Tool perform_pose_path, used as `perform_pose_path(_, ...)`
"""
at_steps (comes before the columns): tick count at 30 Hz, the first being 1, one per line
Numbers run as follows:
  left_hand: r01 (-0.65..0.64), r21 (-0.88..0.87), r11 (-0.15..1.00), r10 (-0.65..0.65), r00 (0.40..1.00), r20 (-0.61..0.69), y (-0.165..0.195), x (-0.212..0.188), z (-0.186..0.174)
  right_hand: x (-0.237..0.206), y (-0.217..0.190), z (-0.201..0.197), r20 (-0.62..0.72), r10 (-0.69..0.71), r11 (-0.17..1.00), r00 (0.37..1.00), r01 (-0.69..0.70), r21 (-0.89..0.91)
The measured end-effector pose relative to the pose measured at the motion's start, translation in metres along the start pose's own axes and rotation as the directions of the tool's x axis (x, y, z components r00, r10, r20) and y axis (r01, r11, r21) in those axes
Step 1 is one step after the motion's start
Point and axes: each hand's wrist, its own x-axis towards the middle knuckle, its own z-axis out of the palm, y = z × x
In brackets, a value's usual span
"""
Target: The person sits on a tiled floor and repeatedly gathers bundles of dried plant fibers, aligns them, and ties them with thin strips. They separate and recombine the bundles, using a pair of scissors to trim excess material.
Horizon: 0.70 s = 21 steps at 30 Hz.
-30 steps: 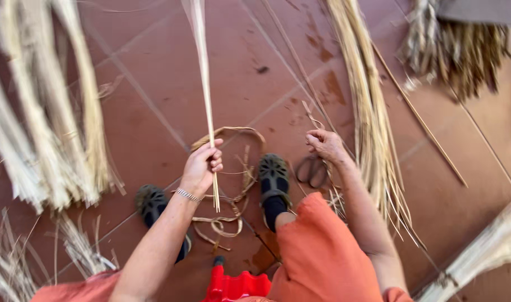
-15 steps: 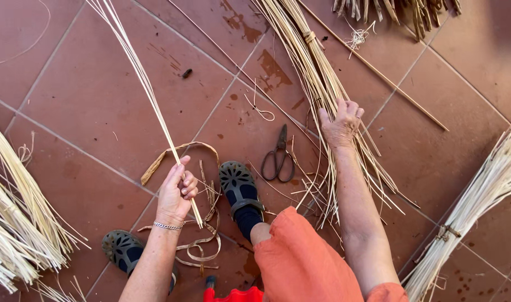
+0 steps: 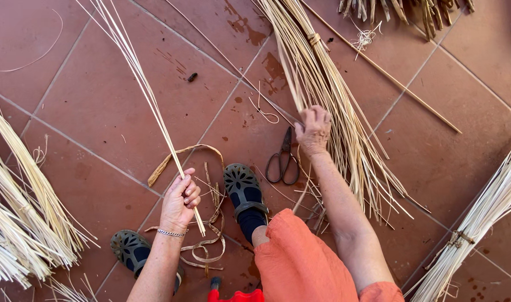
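My left hand (image 3: 180, 202) is closed around a few long pale straw stalks (image 3: 133, 72) that run up and to the left across the tiled floor. A thin bracelet sits on that wrist. My right hand (image 3: 313, 130) reaches forward and grips strands of a large tied straw bundle (image 3: 328, 84) lying on the floor. Black scissors (image 3: 282, 159) lie just left of my right hand. My feet wear dark perforated shoes (image 3: 244, 190), and curled flat straw strips (image 3: 208, 223) lie between them.
More pale straw bundles lie at the left edge (image 3: 20, 207) and the lower right (image 3: 479, 223). A thin stick (image 3: 390, 78) crosses the red tiles at upper right, with darker dried fibre (image 3: 406, 8) at the top. An orange garment (image 3: 306, 257) covers my knee.
My right hand has reached further out from near the scissors and taken hold of the big bundle's strands. My left hand keeps its stalks; the view has shifted.
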Motion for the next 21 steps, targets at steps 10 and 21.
perform_pose_path(10, 0.004, -0.003, 1.0, -0.004, 0.998, -0.061, -0.003, -0.002, -0.001, 0.071, 0.022, -0.011, 0.184, 0.245, 0.966, 0.952, -0.222, -0.134)
perform_pose_path(21, 0.007, -0.009, 1.0, -0.008, 0.995, -0.095, 0.0, -0.001, -0.007, 0.082, 0.016, 0.012, 0.187, 0.255, 0.966, 0.949, -0.241, -0.096)
